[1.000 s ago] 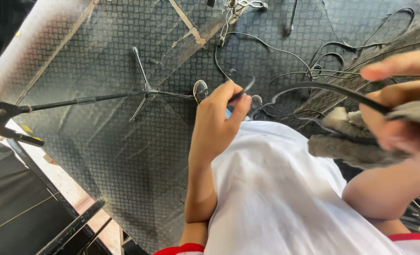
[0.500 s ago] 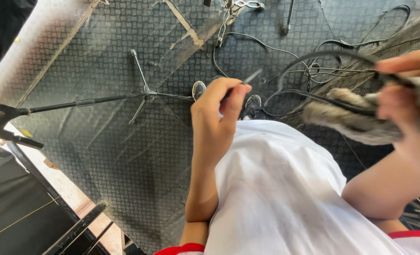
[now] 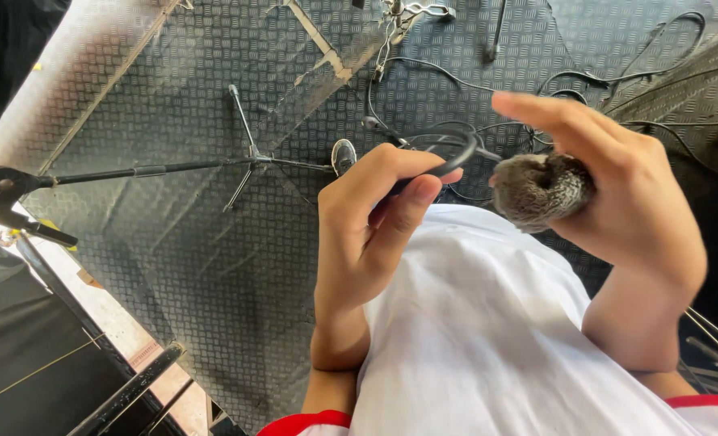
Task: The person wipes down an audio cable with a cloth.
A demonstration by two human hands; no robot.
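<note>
Black cable is pinched in the closed left hand, while the right hand curls around a grey furry windscreen, both held above the checker-plate floor. Judging by this, fitting them together needs careful alignment.

Between the left hand and the right hand only a narrow gap stays free, crossed by the black cable and crowded by the furry grey cover. Below the hands the white shirt fills the way. Left of them the metal floor lies open as far as the black stand. Beyond the hands, loose cables tangle over the floor.
</note>
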